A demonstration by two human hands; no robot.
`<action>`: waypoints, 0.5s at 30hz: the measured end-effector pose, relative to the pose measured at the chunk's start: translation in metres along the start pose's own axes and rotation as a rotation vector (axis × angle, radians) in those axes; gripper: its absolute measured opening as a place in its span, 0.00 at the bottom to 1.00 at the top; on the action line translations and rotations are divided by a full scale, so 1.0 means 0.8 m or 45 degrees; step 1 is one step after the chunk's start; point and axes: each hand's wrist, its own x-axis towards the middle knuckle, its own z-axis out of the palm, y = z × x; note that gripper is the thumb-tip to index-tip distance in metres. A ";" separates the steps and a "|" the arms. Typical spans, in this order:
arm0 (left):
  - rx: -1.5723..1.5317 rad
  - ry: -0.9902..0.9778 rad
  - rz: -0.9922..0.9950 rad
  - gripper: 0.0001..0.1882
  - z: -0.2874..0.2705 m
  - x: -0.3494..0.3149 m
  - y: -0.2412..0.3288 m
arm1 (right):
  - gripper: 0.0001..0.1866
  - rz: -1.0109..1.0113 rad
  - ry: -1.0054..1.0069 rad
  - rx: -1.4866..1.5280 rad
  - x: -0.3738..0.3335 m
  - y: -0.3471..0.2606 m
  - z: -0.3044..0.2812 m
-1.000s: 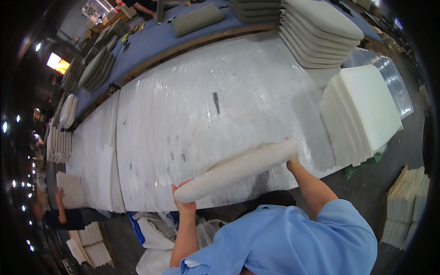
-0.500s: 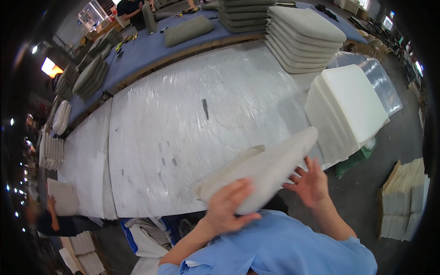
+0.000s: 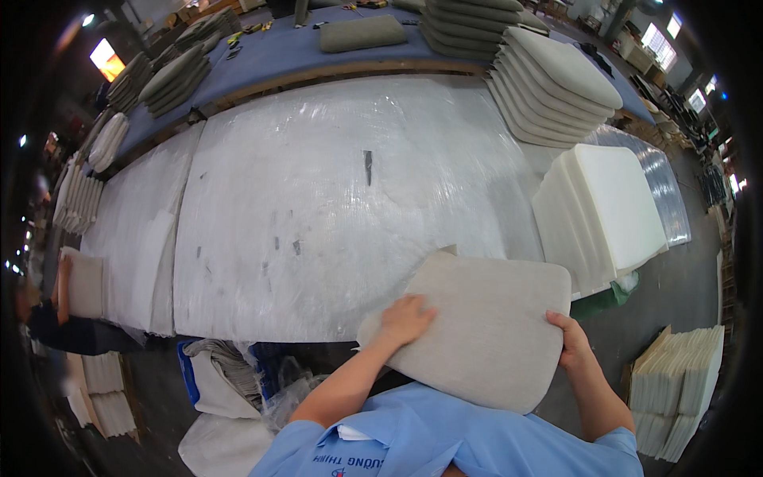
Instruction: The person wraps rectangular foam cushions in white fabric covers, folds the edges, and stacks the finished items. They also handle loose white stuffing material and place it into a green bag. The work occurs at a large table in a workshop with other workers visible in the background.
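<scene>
Cushion: I hold a flat, grey-beige fabric-covered cushion (image 3: pixel 485 330) in front of my chest, its broad face turned up toward me, its far edge lying over the near edge of the plastic-covered worktable (image 3: pixel 334 199) and its near edge over my blue shirt (image 3: pixel 445 437).

Left hand: My left hand (image 3: pixel 405 320) lies palm down on the cushion's left part, fingers spread flat and pressing the fabric, not wrapped round anything.

Right hand: My right hand (image 3: pixel 571 340) clamps the cushion's right edge, thumb on top and fingers curled under the rim.

Worktable: A long table sheeted in shiny clear plastic, bare across its middle but for a small dark strip (image 3: pixel 368 167) lying near the centre.

Right end of the table: A pile of white foam slabs (image 3: pixel 608 207) sits at the right end, just beyond the cushion's far right corner; I cannot tell whether the two touch.

Far right corner: A tall stack of covered grey cushions (image 3: pixel 556 83) stands behind the foam, at the table's far edge.

Far bench: A blue-topped bench (image 3: pixel 278 52) runs behind the table, carrying one single grey cushion (image 3: pixel 362 33) and more stacks toward its left end.

Left end: A person (image 3: pixel 60 310) in dark clothes stands at the table's left end, holding a pale cushion against the edge.

Floor, right: A stack of cream foam sheets (image 3: pixel 675 389) stands on the floor, well apart from my right hand.

Floor, below the near edge: Crumpled plastic and pale fabric bundles (image 3: pixel 238 381) lie under the table's near edge, to the left of my arm.
</scene>
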 end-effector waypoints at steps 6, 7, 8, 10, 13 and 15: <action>-1.091 -0.426 -0.263 0.36 0.014 -0.030 -0.101 | 0.44 -0.147 -0.076 -0.337 0.001 -0.060 0.071; -1.103 -0.356 -0.228 0.36 0.024 -0.035 -0.099 | 0.45 -0.214 -0.119 -0.416 0.000 -0.072 0.086; -1.116 -0.278 -0.201 0.36 0.032 -0.040 -0.097 | 0.46 -0.278 -0.171 -0.499 -0.006 -0.084 0.110; -1.171 -0.167 -0.199 0.39 0.045 -0.053 -0.097 | 0.49 -0.456 -0.289 -0.706 -0.015 -0.106 0.154; -1.160 -0.063 -0.237 0.42 0.060 -0.078 -0.106 | 0.52 -0.823 -0.487 -1.137 -0.036 -0.131 0.213; -1.242 -0.095 -0.336 0.42 0.046 -0.101 -0.119 | 0.52 -1.113 -0.631 -1.490 -0.068 -0.139 0.256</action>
